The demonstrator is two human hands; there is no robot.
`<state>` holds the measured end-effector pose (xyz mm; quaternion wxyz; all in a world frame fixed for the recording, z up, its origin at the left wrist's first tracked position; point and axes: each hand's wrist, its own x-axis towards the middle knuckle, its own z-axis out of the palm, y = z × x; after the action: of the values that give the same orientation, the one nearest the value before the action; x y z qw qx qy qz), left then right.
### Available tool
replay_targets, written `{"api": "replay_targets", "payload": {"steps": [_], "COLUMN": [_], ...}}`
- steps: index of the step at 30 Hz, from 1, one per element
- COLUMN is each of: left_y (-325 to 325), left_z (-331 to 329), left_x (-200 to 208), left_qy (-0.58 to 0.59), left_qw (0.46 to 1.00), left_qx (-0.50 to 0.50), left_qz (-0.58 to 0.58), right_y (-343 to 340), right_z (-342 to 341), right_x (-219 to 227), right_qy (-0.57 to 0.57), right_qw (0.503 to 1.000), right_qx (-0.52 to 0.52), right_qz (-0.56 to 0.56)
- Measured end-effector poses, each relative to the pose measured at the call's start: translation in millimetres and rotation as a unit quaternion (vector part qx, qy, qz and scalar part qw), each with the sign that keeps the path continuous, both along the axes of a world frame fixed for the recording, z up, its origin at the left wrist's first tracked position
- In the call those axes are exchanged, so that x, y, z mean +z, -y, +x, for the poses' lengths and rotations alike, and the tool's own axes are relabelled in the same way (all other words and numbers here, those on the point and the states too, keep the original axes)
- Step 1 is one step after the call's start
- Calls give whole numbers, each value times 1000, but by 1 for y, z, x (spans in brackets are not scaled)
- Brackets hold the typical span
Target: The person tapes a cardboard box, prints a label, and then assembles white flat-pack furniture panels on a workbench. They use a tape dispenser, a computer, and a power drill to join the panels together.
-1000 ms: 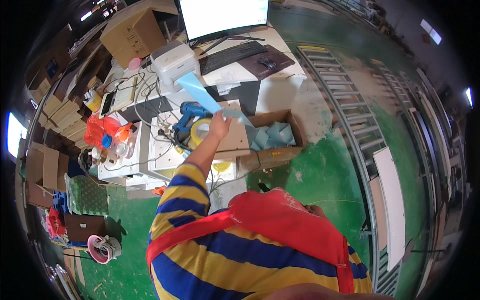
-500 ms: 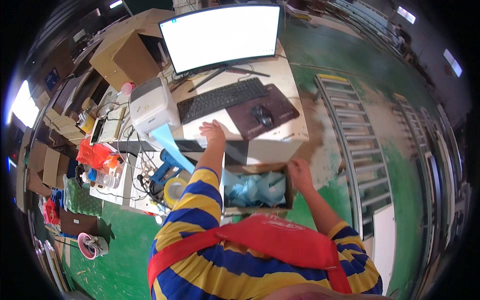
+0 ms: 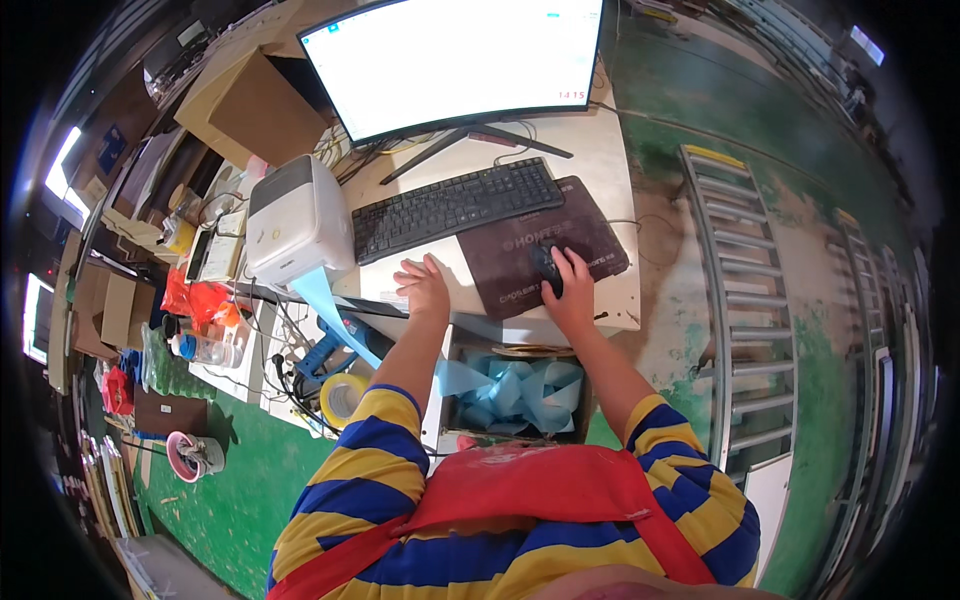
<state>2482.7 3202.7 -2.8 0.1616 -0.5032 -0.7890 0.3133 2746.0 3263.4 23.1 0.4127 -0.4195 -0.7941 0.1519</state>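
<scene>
On the dark mouse pad my right hand rests over a black computer mouse, fingers curved around it. My left hand lies on the white desk near its front edge, fingers spread and holding nothing. Just beyond it is the black keyboard. A white-and-grey label printer stands left of the keyboard. From its front a light blue strip hangs down, passing behind my left forearm. Below the desk edge, between my arms, an open cardboard box holds a loose heap of blue strip.
A large lit monitor stands at the back of the desk. Left and below are a yellow tape roll, a blue tool, tangled cables and a red plastic bag. A metal roller conveyor runs along the right.
My right hand has moved from beside the box up onto the mouse. My left hand stays on the desk, fingers spread wider. The monitor picture has changed, and my view has shifted slightly.
</scene>
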Motion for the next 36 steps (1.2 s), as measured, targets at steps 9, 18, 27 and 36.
{"api": "replay_targets", "payload": {"steps": [9, 18, 27, 36], "left_y": [-4, 0, -1, -1], "left_z": [4, 4, 0, 3], "left_x": [9, 12, 3, 7], "left_qy": [10, -10, -17, 1], "left_qw": [1000, 999, 1000, 1000], "left_qx": [-4, -20, -23, -15], "left_qz": [-13, -27, -11, -15], "right_y": [0, 4, 4, 4], "right_z": [-4, -5, -6, -7], "right_x": [8, 8, 9, 10], "right_qy": [21, 36, 34, 38], "right_qw": [999, 998, 998, 998], "right_qx": [-23, -19, -19, -22], "right_qz": [27, 45, 42, 42]}}
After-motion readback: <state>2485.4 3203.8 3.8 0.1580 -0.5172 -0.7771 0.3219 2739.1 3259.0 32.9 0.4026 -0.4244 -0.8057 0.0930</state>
